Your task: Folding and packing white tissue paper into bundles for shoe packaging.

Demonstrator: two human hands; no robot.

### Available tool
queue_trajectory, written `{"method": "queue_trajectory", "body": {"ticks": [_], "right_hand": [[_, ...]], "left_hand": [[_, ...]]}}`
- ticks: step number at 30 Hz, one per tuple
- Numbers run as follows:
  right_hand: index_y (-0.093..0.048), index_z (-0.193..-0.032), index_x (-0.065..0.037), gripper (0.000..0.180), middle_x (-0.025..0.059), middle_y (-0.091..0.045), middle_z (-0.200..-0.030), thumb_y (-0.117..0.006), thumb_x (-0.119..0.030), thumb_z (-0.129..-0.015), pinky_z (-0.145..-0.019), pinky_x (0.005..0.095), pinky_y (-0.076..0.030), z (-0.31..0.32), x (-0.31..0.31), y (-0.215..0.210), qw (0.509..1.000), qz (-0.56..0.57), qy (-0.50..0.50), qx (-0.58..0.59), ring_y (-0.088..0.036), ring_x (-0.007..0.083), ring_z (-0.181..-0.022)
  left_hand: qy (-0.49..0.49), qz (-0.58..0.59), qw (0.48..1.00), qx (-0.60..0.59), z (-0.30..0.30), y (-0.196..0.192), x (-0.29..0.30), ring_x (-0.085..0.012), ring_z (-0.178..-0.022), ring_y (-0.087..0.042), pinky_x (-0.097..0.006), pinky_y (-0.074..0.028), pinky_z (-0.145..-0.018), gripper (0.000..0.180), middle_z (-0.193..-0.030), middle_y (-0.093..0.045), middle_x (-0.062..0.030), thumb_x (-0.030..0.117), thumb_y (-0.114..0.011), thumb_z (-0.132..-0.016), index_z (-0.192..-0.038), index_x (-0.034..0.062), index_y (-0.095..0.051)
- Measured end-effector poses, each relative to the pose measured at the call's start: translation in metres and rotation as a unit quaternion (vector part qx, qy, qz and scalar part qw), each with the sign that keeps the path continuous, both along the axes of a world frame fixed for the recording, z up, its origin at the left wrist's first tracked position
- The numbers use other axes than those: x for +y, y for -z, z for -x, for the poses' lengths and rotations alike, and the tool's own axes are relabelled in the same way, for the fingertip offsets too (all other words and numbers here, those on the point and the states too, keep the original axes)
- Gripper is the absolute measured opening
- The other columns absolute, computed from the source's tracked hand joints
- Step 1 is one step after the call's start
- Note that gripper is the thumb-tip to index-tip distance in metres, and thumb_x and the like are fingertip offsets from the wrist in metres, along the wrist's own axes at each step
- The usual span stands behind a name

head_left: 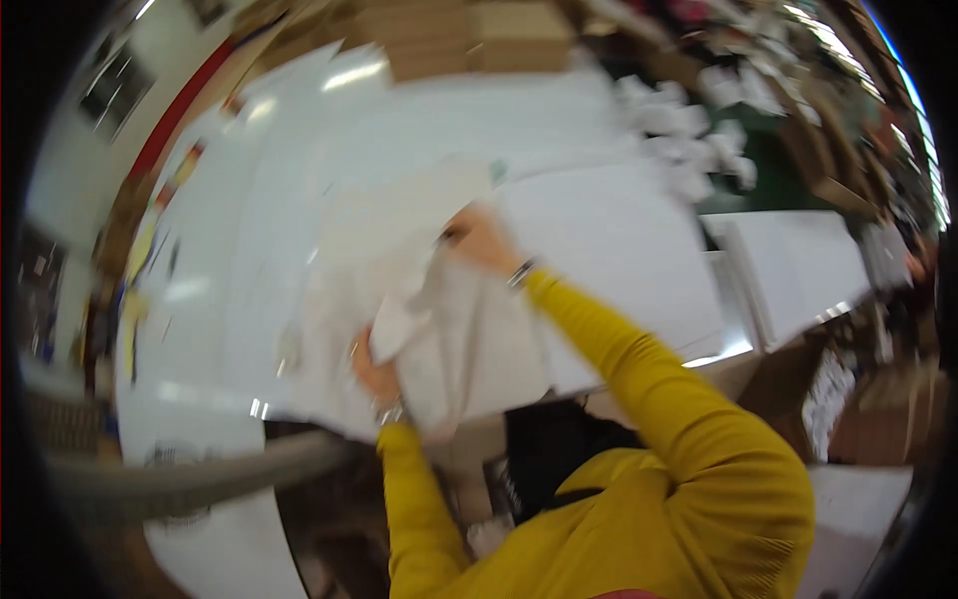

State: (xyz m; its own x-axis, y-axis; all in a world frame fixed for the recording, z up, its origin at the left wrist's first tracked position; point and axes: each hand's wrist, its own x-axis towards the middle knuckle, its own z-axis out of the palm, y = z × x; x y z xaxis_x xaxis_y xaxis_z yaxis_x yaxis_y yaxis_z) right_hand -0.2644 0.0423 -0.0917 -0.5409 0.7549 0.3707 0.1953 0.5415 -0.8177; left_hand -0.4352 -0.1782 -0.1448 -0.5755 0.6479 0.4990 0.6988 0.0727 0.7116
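Closest to the camera is your own mustard-yellow sleeve [639, 499], filling the lower right of a heavily blurred view, with both forearms rising from it toward a white table [230, 299].

Starting on the left, the table's bare white surface stretches away, its near edge curving just left of your hands and its left edge running up toward a wall with a red stripe [185, 105]. That side has the most open surface.

At centre, your left hand [374, 374] grips the lower edge of a crumpled white sheet of paper or thin fabric [419, 290]; the fingers are curled into the material. The sheet overhangs the table's near edge, and its long axis runs from lower left up to upper right.

Further right, your right hand [479, 240] holds the sheet's upper part; blur hides how those fingers sit.

Right of that lie flat white panels [798, 265], a heap of white scraps [689, 135] and brown cardboard boxes [469, 40] at the far edge.
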Motion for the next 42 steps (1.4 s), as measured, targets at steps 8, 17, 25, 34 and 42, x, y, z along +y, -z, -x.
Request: {"method": "queue_trajectory", "body": {"ticks": [8,17,25,34,42], "right_hand": [[-0.069,-0.082,-0.004,0.024,0.0183,-0.056,-0.090,-0.066,-0.020,-0.063,-0.080,0.0404,-0.045,0.015,0.003,0.041,0.974,-0.084,0.042,-0.206,-0.052,0.0346,-0.090],[-0.069,-0.082,-0.007,0.024,0.0172,-0.057,-0.088,-0.069,-0.024,-0.064,-0.083,0.0381,-0.045,0.028,-0.104,0.022,0.979,-0.054,-0.190,-0.056,-0.053,0.0336,-0.091],[-0.068,-0.089,0.000,0.033,0.0182,-0.065,-0.091,-0.070,-0.023,-0.064,-0.077,0.0348,-0.048,-0.008,-0.110,0.015,0.985,0.100,-0.090,-0.106,-0.061,0.0288,-0.085],[-0.069,-0.087,0.001,0.026,0.0058,-0.065,-0.072,-0.067,-0.016,-0.068,-0.059,0.0238,-0.047,-0.059,-0.087,-0.019,0.948,0.295,0.019,0.119,-0.058,0.0106,-0.065],[-0.067,-0.087,-0.004,0.019,-0.0017,-0.059,-0.073,-0.062,-0.019,-0.078,-0.049,0.0229,-0.039,-0.084,-0.130,-0.008,0.763,0.570,-0.161,0.260,-0.050,0.0080,-0.057]], "left_hand": [[-0.038,-0.089,0.975,-0.199,-0.005,0.002,0.000,-0.0202,-0.084,-0.061,-0.029,-0.047,-0.077,0.025,-0.093,-0.065,-0.0111,-0.002,-0.051,-0.081,-0.104,-0.0011,-0.061],[-0.071,0.023,0.987,-0.145,0.003,-0.017,-0.007,-0.0271,-0.098,-0.057,-0.032,-0.047,-0.082,0.061,-0.111,-0.057,-0.0157,0.002,-0.062,-0.070,-0.129,0.0034,-0.045],[0.166,0.345,0.911,0.151,-0.022,-0.064,0.032,-0.0392,-0.109,-0.050,-0.041,-0.047,-0.085,0.090,-0.128,-0.048,-0.0152,0.023,-0.070,-0.061,-0.141,0.0194,-0.030],[0.113,0.114,0.939,0.303,0.034,-0.006,-0.037,-0.0349,-0.084,-0.060,-0.042,-0.049,-0.074,0.028,-0.092,-0.064,-0.0136,0.019,-0.065,-0.076,-0.101,0.0062,-0.062],[0.172,0.018,0.919,0.354,-0.122,-0.125,-0.028,-0.0254,-0.117,-0.044,-0.034,-0.038,-0.096,0.042,-0.124,-0.049,-0.0143,0.025,-0.056,-0.088,-0.123,0.0043,-0.048]]}}
